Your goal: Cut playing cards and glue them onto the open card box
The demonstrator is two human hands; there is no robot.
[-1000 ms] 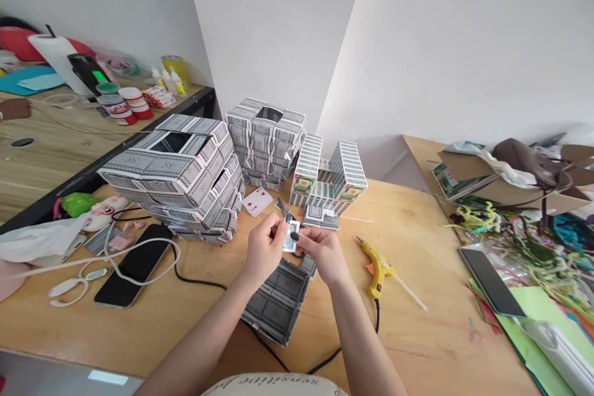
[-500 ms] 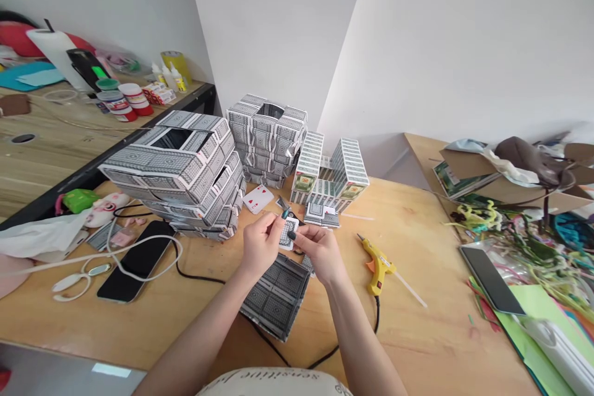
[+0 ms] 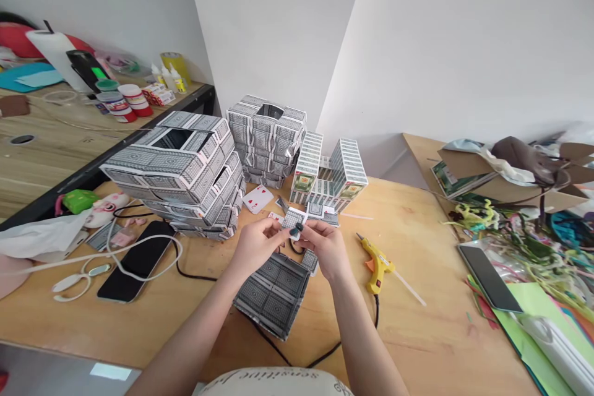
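Head view, forearms (image 3: 211,300) angled inward, left hand (image 3: 258,242) and right hand (image 3: 328,249) pinching a playing card (image 3: 291,218) between them.

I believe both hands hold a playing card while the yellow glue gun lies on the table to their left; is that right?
Not quite: the head view shows the yellow glue gun lies on the table, right of both hands.

the card (image 3: 292,218) in my fingers (image 3: 315,235) looks like thin, smooth paper, and my nails (image 3: 299,226) are glossy. tabletop (image 3: 417,352) is smooth wood with a soft satin look, glue gun (image 3: 380,271) is smooth plastic, phone (image 3: 134,263) off to my left is shiny dark glass, cardboard box (image 3: 468,163) is plain matt, wall (image 3: 464,43) looks smooth and matt too
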